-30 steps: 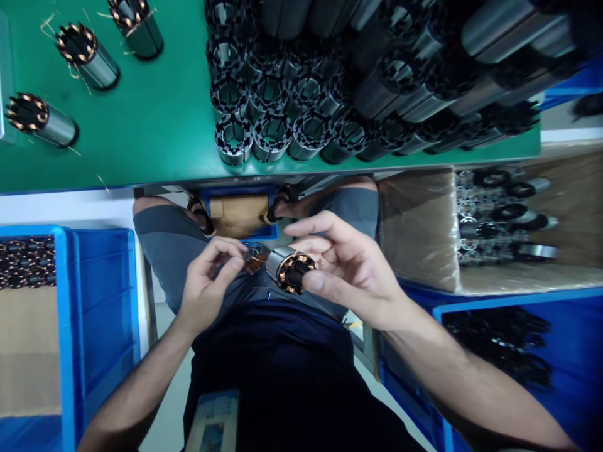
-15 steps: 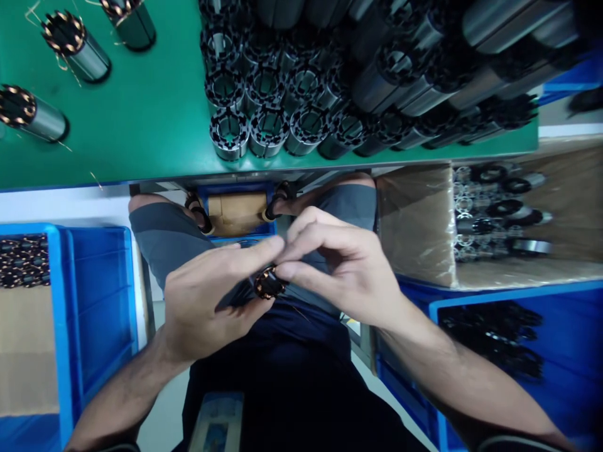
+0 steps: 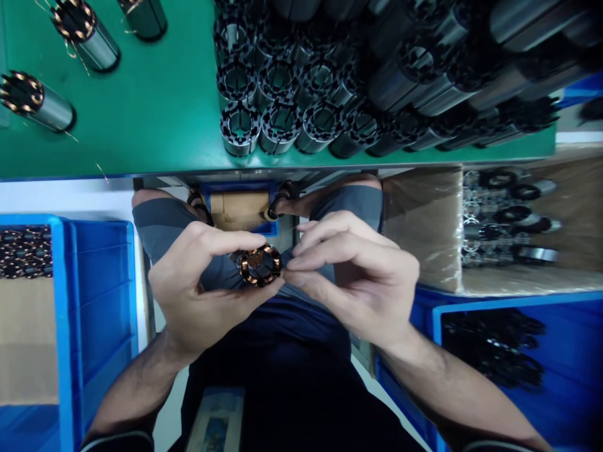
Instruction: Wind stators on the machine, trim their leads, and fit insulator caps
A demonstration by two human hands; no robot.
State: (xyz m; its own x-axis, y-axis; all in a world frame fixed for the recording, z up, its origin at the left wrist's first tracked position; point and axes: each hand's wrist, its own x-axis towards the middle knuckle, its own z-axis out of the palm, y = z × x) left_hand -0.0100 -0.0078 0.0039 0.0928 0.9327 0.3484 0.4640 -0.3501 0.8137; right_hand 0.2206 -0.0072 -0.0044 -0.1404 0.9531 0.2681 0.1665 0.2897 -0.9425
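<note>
Green bench (image 3: pixel 155 125), bare cores (image 3: pixel 282 122) beyond stator (image 3: pixel 259 265)

Glossy copper wire on the motor core (image 3: pixel 258 266), matt green bench top (image 3: pixel 155 107), smooth blue plastic bins (image 3: pixel 98 295), brown cardboard box (image 3: pixel 424 226)

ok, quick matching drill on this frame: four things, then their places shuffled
1 copper-wound black stator core
2 empty black slotted cores
3 brown cardboard box
4 blue plastic bin with copper-wound cores

A packed upright on the green bench
B at the far left edge
C in the left hand
D at right, below the bench edge

Pairs: 1-C, 2-A, 3-D, 4-B
</note>
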